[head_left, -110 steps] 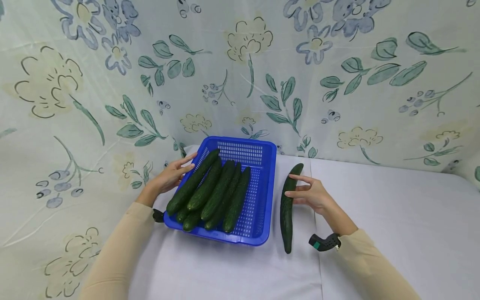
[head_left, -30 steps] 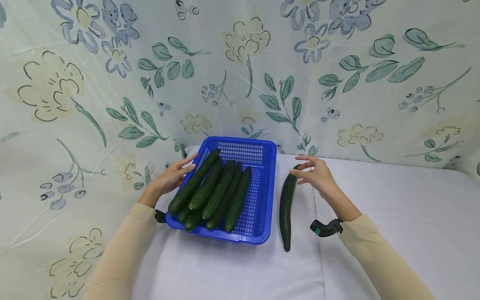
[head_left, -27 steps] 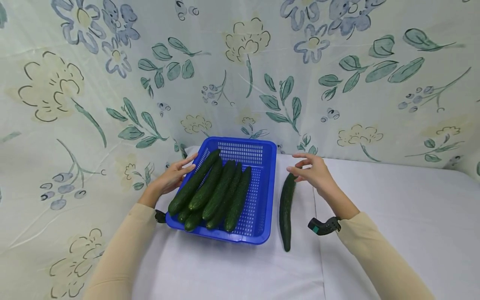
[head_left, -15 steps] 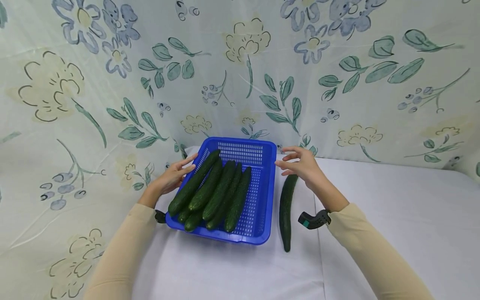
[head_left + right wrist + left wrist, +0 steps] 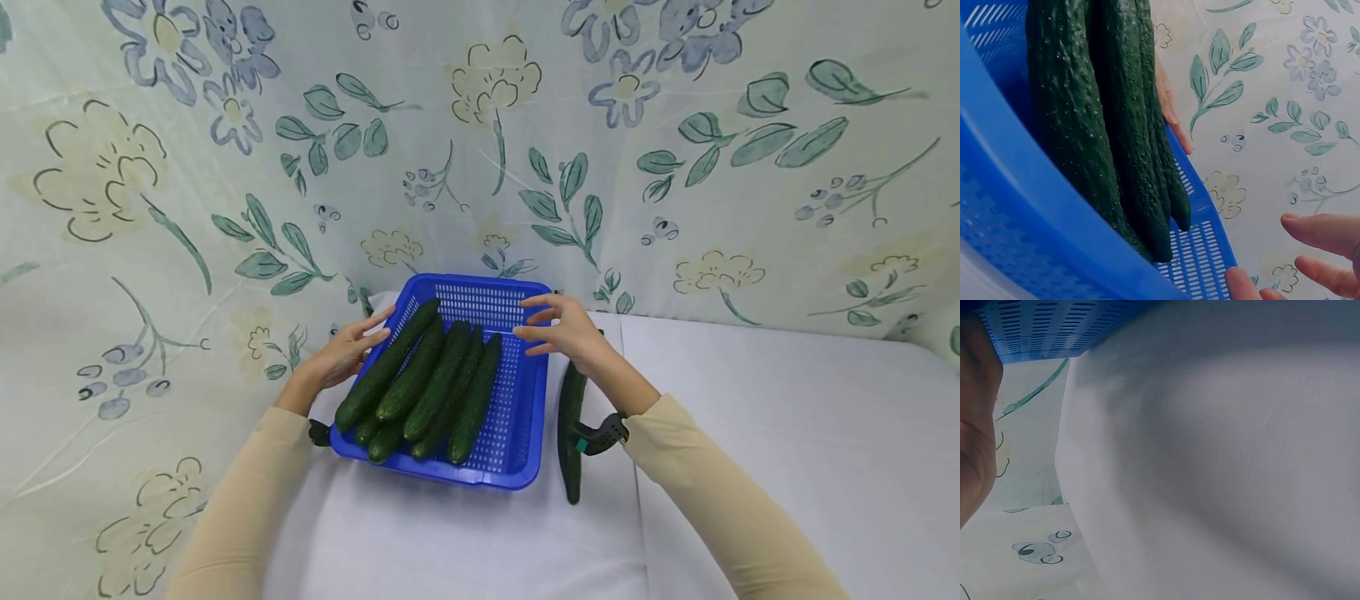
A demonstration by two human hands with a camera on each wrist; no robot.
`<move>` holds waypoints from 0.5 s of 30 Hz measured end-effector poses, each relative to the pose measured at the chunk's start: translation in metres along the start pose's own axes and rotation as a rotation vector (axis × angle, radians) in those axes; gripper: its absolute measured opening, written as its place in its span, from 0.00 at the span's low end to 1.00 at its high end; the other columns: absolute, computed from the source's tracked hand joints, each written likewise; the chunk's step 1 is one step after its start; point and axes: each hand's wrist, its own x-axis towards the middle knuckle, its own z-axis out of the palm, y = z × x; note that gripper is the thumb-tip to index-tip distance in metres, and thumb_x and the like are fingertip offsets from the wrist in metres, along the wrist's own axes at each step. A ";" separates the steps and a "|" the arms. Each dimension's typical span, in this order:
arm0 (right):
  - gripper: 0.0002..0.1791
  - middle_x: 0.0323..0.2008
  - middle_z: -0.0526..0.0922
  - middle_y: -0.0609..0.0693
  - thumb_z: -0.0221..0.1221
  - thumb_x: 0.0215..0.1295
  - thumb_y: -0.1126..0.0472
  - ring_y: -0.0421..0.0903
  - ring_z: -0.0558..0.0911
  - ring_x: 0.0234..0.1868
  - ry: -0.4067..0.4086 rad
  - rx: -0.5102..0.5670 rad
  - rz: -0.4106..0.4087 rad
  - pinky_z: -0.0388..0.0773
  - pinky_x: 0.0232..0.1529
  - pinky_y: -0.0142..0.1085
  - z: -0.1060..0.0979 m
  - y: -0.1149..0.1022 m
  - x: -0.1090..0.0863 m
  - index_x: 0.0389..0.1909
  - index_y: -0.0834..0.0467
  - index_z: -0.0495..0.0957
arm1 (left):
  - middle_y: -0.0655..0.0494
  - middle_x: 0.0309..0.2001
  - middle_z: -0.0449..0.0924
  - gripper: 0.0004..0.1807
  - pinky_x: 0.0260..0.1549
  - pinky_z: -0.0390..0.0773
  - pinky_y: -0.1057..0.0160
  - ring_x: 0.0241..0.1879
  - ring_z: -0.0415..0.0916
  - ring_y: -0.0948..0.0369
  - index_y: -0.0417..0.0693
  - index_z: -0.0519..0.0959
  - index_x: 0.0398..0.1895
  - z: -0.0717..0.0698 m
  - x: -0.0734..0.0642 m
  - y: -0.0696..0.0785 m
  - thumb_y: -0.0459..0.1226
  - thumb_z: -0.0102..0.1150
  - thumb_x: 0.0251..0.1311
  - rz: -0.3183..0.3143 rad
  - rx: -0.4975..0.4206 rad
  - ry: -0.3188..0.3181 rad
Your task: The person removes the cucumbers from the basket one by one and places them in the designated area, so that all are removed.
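A blue plastic basket [image 5: 531,417] with perforated sides holds several dark green cucumbers [image 5: 442,382], laid lengthwise toward its left half. Against the basket's left side rests my left hand [image 5: 341,357], fingers extended along the rim; the left wrist view shows part of this hand [image 5: 975,419] beside the perforated wall [image 5: 1047,328]. My right hand [image 5: 567,332] hovers over the basket's upper right rim, fingers spread and holding nothing. A single cucumber [image 5: 570,475] lies on the cloth right of the basket, partly hidden under the right hand and wrist camera.
A white cloth [image 5: 735,417] covers the table around the basket. Behind it, a floral curtain [image 5: 480,167] hangs close to the basket's far edge. A black wrist device [image 5: 600,435] on the right arm overlaps the lone cucumber.
My right hand has slid from the lone cucumber's middle to its far end, let go, and moved left over the basket's rim. The left hand and basket have stayed nearly still.
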 end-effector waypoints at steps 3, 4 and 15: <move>0.31 0.58 0.67 0.71 0.64 0.66 0.68 0.62 0.84 0.47 -0.022 0.031 0.022 0.83 0.45 0.49 0.008 0.001 0.004 0.68 0.67 0.67 | 0.48 0.59 0.75 0.30 0.40 0.84 0.56 0.42 0.85 0.54 0.63 0.53 0.80 0.000 0.000 0.000 0.44 0.43 0.79 0.000 0.003 -0.001; 0.30 0.58 0.67 0.71 0.64 0.66 0.68 0.62 0.84 0.47 -0.026 0.035 0.028 0.83 0.44 0.49 0.011 0.001 0.005 0.68 0.66 0.67 | 0.48 0.60 0.75 0.30 0.40 0.84 0.56 0.42 0.85 0.54 0.63 0.52 0.80 -0.001 0.000 0.000 0.44 0.43 0.79 0.000 0.001 -0.003; 0.30 0.57 0.70 0.70 0.64 0.67 0.66 0.68 0.77 0.55 -0.108 -0.004 0.119 0.81 0.47 0.54 0.033 0.004 0.015 0.68 0.62 0.69 | 0.48 0.60 0.74 0.30 0.40 0.84 0.57 0.43 0.85 0.54 0.63 0.52 0.80 0.000 0.000 0.000 0.44 0.43 0.79 -0.007 -0.008 -0.003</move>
